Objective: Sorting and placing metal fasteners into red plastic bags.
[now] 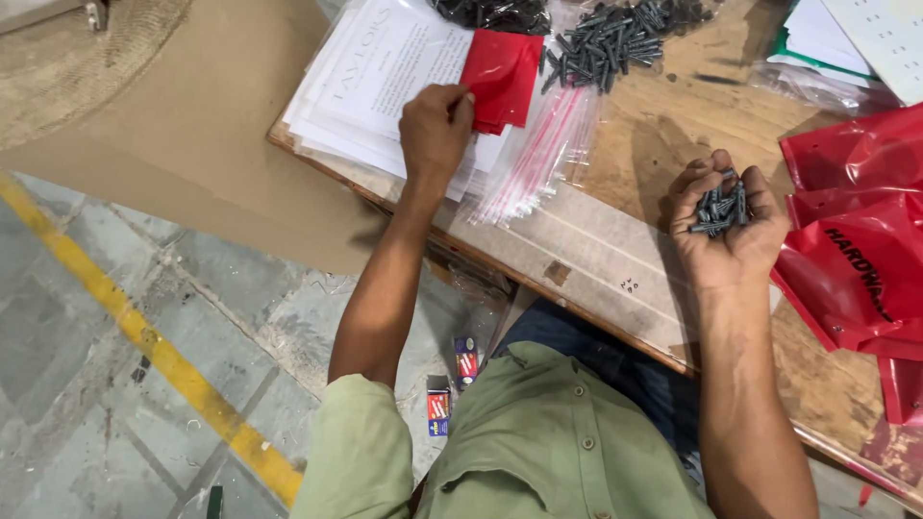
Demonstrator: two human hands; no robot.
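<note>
here, one line per thing.
left hand (435, 130): upper middle of the frame, knuckles up, fingers curled, thumb and fingertips pinching the edge of a red bag (500, 77).
red bag: folded, lying on the paper stack (375, 72) at top centre, its right side over the clear bags (538, 159).
right hand (726, 221): right of centre, palm up, fingers half curled into a cup around a small heap of screws (721, 207); not closed tight.
screws: dark grey, short, piled loosely in the palm, some poking past the fingers.
screw pile (615, 38): top centre-right, loose on the board, partly on clear plastic.
clear bags: fanned out with red strips, between the 2 hands.
more red bags (856, 250): right edge of the frame, crumpled, just beside the right hand.
board (615, 269): bare wood worktop, its edge running toward the lower right.
floor (144, 327): grey, with a yellow line at lower left.
risk: the cupped palm looks full, so a tilt of the wrist could likely spill screws onto the board or over its edge to the floor.
risk: the 1-handed pinch may lift more than 1 layer and drag the papers.
</note>
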